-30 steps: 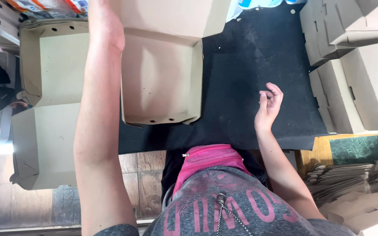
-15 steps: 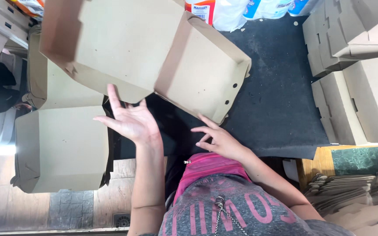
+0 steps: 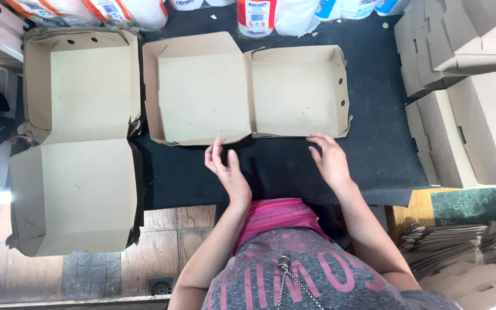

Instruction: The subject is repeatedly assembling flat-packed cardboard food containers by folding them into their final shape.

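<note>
Landmark: open cardboard clamshell box (image 3: 248, 86), both halves face up on the black mat (image 3: 374, 132), hinge upright down its middle.
Left hand (image 3: 225, 169): fingers loose and spread, holding nothing; tips at the box's near edge, contact hard to confirm.
Right hand (image 3: 329, 159): fingers released, flat on the mat just below the box's right half.
Left of box: stack of open clamshell boxes (image 3: 78, 143), overhanging the mat.
Right of box: folded cardboard stacks (image 3: 466, 92).
Behind box: bottles (image 3: 256, 17).
</note>
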